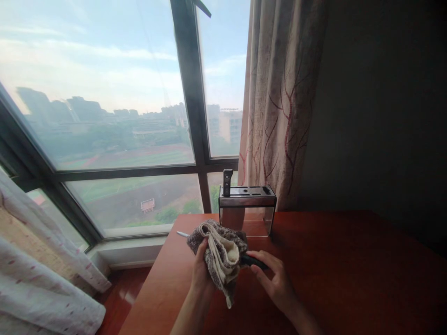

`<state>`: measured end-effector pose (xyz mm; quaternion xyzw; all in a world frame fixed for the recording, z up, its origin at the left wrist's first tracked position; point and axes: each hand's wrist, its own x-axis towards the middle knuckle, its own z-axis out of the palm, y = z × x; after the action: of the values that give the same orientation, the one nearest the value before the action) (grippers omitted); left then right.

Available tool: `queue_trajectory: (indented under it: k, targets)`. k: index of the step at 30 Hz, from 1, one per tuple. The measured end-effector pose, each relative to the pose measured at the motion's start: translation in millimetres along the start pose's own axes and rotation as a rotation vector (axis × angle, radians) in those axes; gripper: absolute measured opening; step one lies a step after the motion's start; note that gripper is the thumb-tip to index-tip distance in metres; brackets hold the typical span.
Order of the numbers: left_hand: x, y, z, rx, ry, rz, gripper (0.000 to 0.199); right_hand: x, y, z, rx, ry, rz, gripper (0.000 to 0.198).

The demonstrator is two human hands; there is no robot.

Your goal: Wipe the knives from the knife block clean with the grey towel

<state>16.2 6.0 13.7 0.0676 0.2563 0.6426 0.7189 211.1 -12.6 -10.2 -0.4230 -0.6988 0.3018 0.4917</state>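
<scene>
Lower centre: left hand (pixel 199 272) pinches towel (pixel 223 260) round knife (pixel 182 234); right hand (pixel 275 278) clasps handle (pixel 254 262). Second knife (pixel 227 182) slotted in knife block (pixel 248 201), this one out.

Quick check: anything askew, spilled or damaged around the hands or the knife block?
Nothing stands out. The knife block stands upright on the table, one knife in it. The left hand holds a cloth, a blade tip poking out beyond it; the right hand holds a black handle. No spill or breakage shows.
</scene>
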Motion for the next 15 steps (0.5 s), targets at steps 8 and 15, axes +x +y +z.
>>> queue_trajectory:
  k: [8, 15]
  targets:
    - [-7, 1, 6, 0.074, 0.081, 0.013, 0.023, 3, -2, -3, 0.362, 0.087, 0.216, 0.037]
    - [-12, 10, 6, -0.046, -0.029, 0.025, 0.029, -1, 12, 25, 0.725, 0.073, 0.291, 0.034]
